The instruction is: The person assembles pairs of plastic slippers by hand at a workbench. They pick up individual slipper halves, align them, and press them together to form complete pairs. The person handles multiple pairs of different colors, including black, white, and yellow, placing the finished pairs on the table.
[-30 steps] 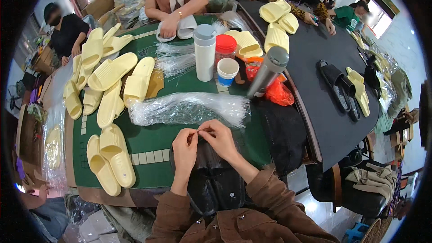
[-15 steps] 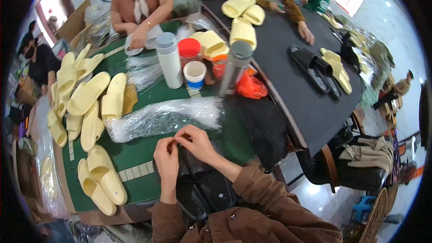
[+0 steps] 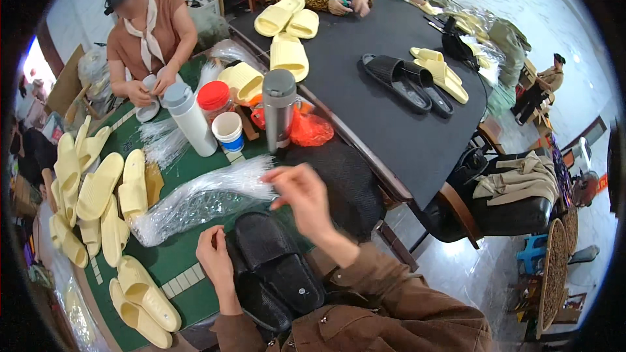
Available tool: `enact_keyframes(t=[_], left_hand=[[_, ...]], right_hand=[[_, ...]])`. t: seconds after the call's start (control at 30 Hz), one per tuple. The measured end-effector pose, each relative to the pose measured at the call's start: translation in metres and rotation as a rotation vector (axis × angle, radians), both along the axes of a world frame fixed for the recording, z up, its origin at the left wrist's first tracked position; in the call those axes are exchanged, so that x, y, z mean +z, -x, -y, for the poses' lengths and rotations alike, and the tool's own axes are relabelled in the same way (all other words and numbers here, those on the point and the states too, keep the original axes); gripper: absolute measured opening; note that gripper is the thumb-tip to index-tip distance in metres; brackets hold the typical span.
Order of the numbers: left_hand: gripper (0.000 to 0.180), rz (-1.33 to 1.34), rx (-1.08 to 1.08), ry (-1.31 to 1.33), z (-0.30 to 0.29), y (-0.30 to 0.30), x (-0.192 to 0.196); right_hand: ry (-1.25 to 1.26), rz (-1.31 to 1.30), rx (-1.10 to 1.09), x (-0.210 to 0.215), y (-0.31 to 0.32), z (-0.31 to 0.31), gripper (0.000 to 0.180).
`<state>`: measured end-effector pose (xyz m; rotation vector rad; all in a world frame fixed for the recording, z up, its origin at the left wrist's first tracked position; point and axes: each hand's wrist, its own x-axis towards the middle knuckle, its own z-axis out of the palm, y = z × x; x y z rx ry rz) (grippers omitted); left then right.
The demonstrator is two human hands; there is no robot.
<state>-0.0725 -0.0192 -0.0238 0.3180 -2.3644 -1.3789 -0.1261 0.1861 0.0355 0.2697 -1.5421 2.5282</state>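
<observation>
A pair of black slippers [image 3: 264, 238] lies in front of me at the table edge. Beside their left edge is my left hand [image 3: 216, 262], fingers curled and closed; what they hold, if anything, is too small to make out. My right hand [image 3: 305, 203] is raised over the right side of the slippers, thumb and forefinger apart. Its fingertips reach the right end of a bundle of thin clear plastic strands [image 3: 202, 199], which lies partly wrapped in clear film across the green tabletop [image 3: 156, 267].
Pale yellow slippers [image 3: 98, 192] crowd the left side. A white bottle [image 3: 190, 120], paper cup [image 3: 228, 132], red-lidded jar [image 3: 214, 98] and grey tumbler [image 3: 278, 111] stand beyond the strands. Co-workers sit across; a dark table [image 3: 365, 137] adjoins at right with more slippers.
My hands, pinched together over the slippers before, have separated. The right moved up to the strands' end; the left stayed low beside the slippers. The view has shifted right.
</observation>
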Motion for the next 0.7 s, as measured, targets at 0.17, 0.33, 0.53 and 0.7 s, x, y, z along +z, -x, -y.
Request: enact_keyframes(t=[0.17,0.33,0.53,0.7], left_hand=[[0.010,0.014,-0.060,0.026,0.001,-0.002,0.003],[0.011,0.039,-0.048,-0.011,0.004,-0.002,-0.001],[0.013,0.044,-0.080,-0.009,0.000,0.004,-0.001],[0.014,0.067,-0.060,-0.009,0.003,0.004,-0.005]], right_hand=[[-0.065,-0.023,-0.229,0.065,-0.006,-0.122,0.010],[-0.510,-0.023,-0.748,0.055,0.048,-0.257,0.022],[-1.084,0.334,-0.953,0.011,0.129,-0.404,0.044],[-1.572,0.461,-0.977,0.020,0.179,-0.408,0.062]])
